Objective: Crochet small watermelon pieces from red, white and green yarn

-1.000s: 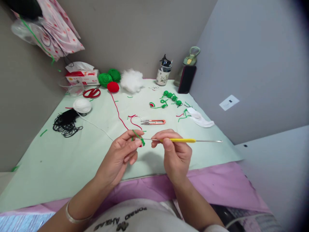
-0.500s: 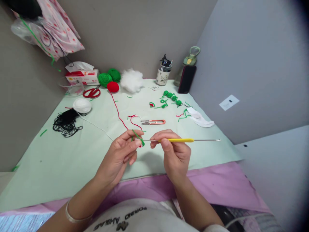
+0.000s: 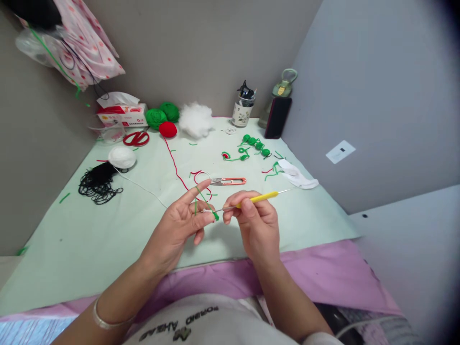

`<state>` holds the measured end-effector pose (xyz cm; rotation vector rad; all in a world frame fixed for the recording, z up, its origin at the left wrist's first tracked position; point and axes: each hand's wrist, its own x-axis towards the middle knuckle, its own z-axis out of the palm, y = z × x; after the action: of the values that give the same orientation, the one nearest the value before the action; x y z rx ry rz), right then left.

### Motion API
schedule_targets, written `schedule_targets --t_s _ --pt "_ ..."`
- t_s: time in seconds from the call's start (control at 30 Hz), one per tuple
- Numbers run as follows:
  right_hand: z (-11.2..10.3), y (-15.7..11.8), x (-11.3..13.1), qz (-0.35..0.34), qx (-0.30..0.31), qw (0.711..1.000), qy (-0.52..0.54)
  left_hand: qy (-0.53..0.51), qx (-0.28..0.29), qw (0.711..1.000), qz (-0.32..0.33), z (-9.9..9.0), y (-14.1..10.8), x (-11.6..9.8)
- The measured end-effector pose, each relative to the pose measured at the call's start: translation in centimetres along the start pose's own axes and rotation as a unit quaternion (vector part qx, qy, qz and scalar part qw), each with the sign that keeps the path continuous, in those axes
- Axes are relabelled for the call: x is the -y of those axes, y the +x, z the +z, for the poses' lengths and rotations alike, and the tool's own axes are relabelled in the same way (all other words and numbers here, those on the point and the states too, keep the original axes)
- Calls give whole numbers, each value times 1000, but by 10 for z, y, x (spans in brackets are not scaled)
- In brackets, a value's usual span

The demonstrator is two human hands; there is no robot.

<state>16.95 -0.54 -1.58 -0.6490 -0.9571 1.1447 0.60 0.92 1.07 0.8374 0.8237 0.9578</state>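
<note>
Between the thumb and fingers of my left hand point(image 3: 179, 218) is a small crochet piece point(image 3: 216, 216) in green, white and a little red. Green yarn point(image 3: 203, 195) runs from it up over my raised left index finger. My right hand point(image 3: 257, 225) grips the yellow handle of a crochet hook point(image 3: 265, 197) like a pen. The hook's tip meets the green edge of the piece; the exact loop is too small to make out. Just beyond my hands lie orange thread snips point(image 3: 230, 181), with loose red and white yarn ends beside them.
Red point(image 3: 167, 129), green point(image 3: 155, 119) and white yarn balls point(image 3: 122, 157) stand at the back left, near red-handled scissors point(image 3: 136, 139) and black yarn point(image 3: 98, 184). White stuffing point(image 3: 196, 120), a pen jar point(image 3: 243, 110), a phone point(image 3: 278, 118) and small green crochet balls point(image 3: 258, 145) are farther back.
My left index finger has lifted and straightened, drawing the green yarn up. The hook has tilted, its handle end rising, and my right hand has shifted slightly left.
</note>
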Motion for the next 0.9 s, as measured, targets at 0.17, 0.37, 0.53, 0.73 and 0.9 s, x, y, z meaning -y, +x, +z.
schedule_targets --t_s 0.17,0.37,0.53,0.73,0.9 --pt "6 -1 -3 20 -34 999 19 8 -4 1000 5 1 0 0" --pt "8 0 -3 -20 -70 997 -2 4 -7 1000 13 2 -1 3" --pt "7 -1 0 -41 -89 995 -28 12 -16 1000 13 3 -2 2" --pt "5 -6 0 -51 -62 995 -60 19 -33 999 24 4 -1 1" --pt "3 -6 -2 -59 -43 995 -64 26 -28 999 17 3 0 3"
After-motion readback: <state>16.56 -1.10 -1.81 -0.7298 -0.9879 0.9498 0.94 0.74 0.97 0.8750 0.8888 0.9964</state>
